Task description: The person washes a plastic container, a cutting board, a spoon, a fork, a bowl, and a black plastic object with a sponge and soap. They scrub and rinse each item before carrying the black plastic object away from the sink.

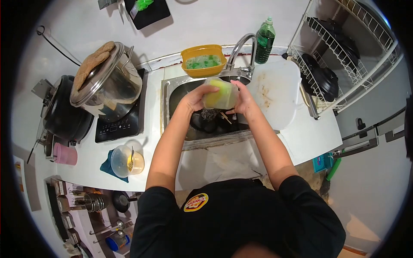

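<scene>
Over the sink (201, 141), my two hands hold a translucent plastic container (227, 102) tilted on its side. My left hand (198, 97) is closed on its left side, the thumb along the top. On the right side, my right hand (243, 99) wraps its edge with curled fingers. A yellow-green sponge-like piece (220, 91) shows at the container, close to my left fingertips. Just below lie a dark pan or bowl (202, 124), a wire scourer (210, 113) and thin wooden sticks (226, 118) in the sink. The curved faucet (251, 51) stands behind.
A yellow tub (202, 74) of green suds and a green soap bottle (265, 41) stand behind the sink. A white cutting board (279, 92) lies right, before a dish rack (340, 56). Left are a large pot (112, 92) on an induction cooker and a plastic bowl (122, 161) with a spoon.
</scene>
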`<state>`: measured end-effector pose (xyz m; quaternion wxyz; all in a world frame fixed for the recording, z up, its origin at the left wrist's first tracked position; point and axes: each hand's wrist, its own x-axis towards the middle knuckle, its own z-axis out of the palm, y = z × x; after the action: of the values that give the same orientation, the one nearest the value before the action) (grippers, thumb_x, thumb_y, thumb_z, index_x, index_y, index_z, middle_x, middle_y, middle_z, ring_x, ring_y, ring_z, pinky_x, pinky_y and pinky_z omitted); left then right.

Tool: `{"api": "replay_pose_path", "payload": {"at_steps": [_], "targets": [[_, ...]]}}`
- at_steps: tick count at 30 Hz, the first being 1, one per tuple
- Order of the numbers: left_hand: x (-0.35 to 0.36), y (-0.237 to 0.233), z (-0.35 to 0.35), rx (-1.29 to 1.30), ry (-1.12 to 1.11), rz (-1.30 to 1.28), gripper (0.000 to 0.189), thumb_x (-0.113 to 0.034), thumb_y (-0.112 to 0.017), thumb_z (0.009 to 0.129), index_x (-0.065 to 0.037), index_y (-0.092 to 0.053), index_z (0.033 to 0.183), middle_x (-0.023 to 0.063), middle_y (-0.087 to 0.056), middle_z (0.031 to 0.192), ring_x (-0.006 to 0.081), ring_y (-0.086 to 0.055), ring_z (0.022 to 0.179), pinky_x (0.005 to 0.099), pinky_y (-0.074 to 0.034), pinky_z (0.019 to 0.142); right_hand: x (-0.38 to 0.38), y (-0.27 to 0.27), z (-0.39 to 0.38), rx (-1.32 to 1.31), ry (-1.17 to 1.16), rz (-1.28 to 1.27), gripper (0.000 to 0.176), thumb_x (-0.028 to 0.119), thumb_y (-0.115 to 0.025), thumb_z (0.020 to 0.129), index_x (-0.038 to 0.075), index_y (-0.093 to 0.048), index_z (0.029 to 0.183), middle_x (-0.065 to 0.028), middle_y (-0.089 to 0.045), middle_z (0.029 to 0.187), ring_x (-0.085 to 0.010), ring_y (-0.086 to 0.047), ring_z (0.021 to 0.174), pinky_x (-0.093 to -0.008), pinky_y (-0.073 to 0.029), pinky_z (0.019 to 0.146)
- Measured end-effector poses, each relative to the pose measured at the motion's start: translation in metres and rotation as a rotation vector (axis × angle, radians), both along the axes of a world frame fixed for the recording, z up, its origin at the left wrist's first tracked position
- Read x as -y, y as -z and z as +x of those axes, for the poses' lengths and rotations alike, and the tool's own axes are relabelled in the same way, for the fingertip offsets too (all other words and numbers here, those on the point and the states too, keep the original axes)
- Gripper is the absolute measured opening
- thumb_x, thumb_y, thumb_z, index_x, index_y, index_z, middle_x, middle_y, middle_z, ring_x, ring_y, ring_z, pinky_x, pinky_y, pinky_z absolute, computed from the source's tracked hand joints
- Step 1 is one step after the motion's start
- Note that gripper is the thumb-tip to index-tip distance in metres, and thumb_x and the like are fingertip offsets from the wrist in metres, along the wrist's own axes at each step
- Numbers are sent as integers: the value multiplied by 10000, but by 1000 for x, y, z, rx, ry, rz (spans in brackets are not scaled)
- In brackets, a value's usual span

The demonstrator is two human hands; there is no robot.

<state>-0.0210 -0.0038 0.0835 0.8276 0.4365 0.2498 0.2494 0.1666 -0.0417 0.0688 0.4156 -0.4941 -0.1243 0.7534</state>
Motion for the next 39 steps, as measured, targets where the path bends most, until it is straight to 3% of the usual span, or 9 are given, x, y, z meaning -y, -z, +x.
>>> {"api": "replay_pose_path", "payload": {"at_steps": [6,12,13,17,19,27,30,31,39], "targets": [[-19,25,-34,80,-116,-93,408,-258,-636,799,-27,-537,1121,94,-603,1049,202,-596,926,352,-490,818,5,36,25,-391,4,184,454,408,-587,737,51,-586,1018,-106,-595,1014,-264,-539,981,-428,-373,937],[-41,26,-38,-284,-326,207,523,-414,-585,841,-15,-505,1170,92,-594,1066,184,-571,966,311,-450,845,1,69,33,-444,-7,543,184,264,-582,784,86,-595,741,16,-531,659,-160,-498,624,-295,-382,590],[-46,24,-38,-558,-380,533,596,-450,-571,842,-12,-450,1227,125,-585,1068,202,-553,992,317,-425,864,9,55,21,-163,182,586,217,279,-571,800,85,-578,703,12,-512,624,-160,-477,591,-302,-361,562],[-28,19,-19,-536,-555,1004,466,-404,-553,862,-59,-495,1170,186,-580,1044,296,-551,973,348,-429,834,20,32,-13,783,623,604,434,369,-493,871,55,-495,572,-28,-431,508,-170,-391,497,-344,-305,497],[-16,22,10,-504,-511,2047,172,-198,-524,854,-51,-536,941,119,-567,896,312,-525,763,424,-426,674,11,35,-23,1045,732,551,629,490,-384,906,8,-402,503,-81,-367,455,-190,-340,467,-390,-289,498],[-11,28,22,-738,-1037,1447,204,-213,-560,794,-48,-549,675,147,-529,610,333,-536,546,428,-420,501,28,19,-35,1045,569,638,659,505,-326,915,-4,-421,508,-103,-361,454,-231,-332,452,-414,-283,497],[-23,32,25,-808,-1027,923,256,-216,-567,759,-26,-540,589,178,-544,589,341,-548,542,436,-438,519,35,14,-32,1107,568,626,653,492,-322,918,-10,-426,513,-113,-368,452,-246,-338,446,-416,-289,497],[-12,28,37,-671,-1130,1139,280,-251,-575,716,-1,-560,590,199,-538,567,351,-543,509,407,-429,511,34,13,-34,1137,577,616,650,486,-322,919,-12,-427,514,-115,-371,451,-250,-340,444,-416,-290,497],[-19,29,41,-768,-1100,846,264,-281,-620,701,-36,-590,608,154,-565,584,319,-558,548,393,-439,545,30,23,-21,970,711,552,554,377,-388,920,15,-435,503,-36,-413,465,-182,-387,472,-381,-331,510]]}}
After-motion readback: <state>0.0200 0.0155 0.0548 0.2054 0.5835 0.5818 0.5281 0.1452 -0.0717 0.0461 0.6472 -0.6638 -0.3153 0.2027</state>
